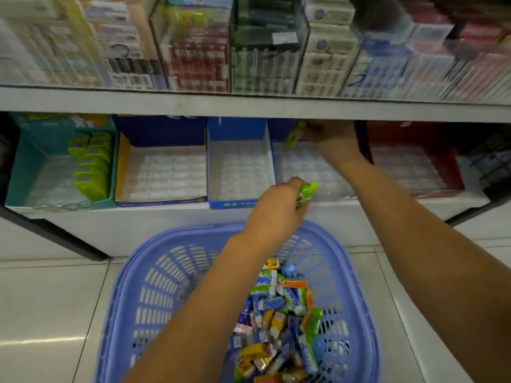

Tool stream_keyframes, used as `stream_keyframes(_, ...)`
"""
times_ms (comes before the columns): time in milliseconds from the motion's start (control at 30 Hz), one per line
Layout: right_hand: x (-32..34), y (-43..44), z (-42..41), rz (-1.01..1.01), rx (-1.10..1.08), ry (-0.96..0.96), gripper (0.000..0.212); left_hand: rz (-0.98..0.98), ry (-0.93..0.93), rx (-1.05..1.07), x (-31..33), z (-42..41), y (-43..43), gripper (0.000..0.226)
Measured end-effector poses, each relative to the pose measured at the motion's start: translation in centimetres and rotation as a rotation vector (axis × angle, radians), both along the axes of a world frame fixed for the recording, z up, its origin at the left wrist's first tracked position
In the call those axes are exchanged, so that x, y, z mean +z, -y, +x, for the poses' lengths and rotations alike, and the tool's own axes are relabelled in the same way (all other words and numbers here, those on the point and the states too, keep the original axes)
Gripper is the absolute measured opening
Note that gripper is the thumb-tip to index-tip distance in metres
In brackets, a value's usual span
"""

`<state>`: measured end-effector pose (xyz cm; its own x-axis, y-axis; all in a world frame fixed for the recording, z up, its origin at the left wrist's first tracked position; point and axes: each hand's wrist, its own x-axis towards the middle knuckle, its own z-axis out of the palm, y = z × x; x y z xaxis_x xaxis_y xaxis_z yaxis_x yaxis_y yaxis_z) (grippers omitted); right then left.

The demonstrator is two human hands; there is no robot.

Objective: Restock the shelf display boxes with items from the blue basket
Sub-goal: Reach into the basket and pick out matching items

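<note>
A blue basket (132, 308) sits on the floor below me, holding several small packets in green, blue, yellow and orange. My left hand (279, 205) grips a green packet (305, 193) above the basket's far rim, near the shelf's front edge. My right hand (333, 139) reaches deep into a blue display box (312, 167) under the upper shelf and pinches another green packet (294, 134) at the box's back. Neighbouring display boxes (240, 172) show clear plastic trays with no items in them.
A teal box (25, 172) at the left holds several green packets (91, 164). A yellow-sided box (160, 175) and a red box (414, 167) flank the blue ones. The upper shelf board (249, 103) overhangs the boxes. Packed goods fill the shelf above. White floor tiles surround the basket.
</note>
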<state>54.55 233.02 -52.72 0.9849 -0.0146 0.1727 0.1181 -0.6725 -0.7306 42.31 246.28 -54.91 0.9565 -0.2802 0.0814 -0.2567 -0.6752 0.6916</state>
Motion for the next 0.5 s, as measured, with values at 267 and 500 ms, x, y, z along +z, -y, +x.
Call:
stream_keyframes(267, -0.9, -1.3, 2.4, -0.108, 0.073, -0.110, 0.030, -0.037, -0.053, 0.060, -1.7, -0.3, 0.5, 0.030)
stream_keyframes(500, -0.9, -2.5, 2.9, -0.224, 0.193, -0.175, 0.029, -0.113, -0.049, 0.114, -2.5, 0.0, 0.3, 0.023)
